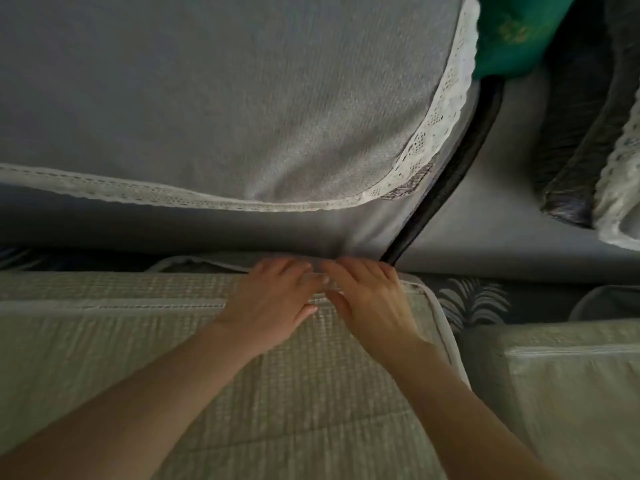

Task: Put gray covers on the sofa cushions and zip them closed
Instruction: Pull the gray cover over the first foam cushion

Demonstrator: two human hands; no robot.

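Surroundings: gray cover [225, 98] with lace trim at 12 o'clock; green cloth [512, 32] at 1 o'clock.
Fingers: left hand [273, 299] and right hand [370, 299] loosely spread, touching the cushion [294, 393] edge.

The whole view is soft with blur; the fingertips of the left hand [277, 296] and right hand [369, 299] smear at the cushion [242, 393] edge, so any zipper or grip cannot be told; both forearms and the green cloth [512, 32] are cut off by the frame.
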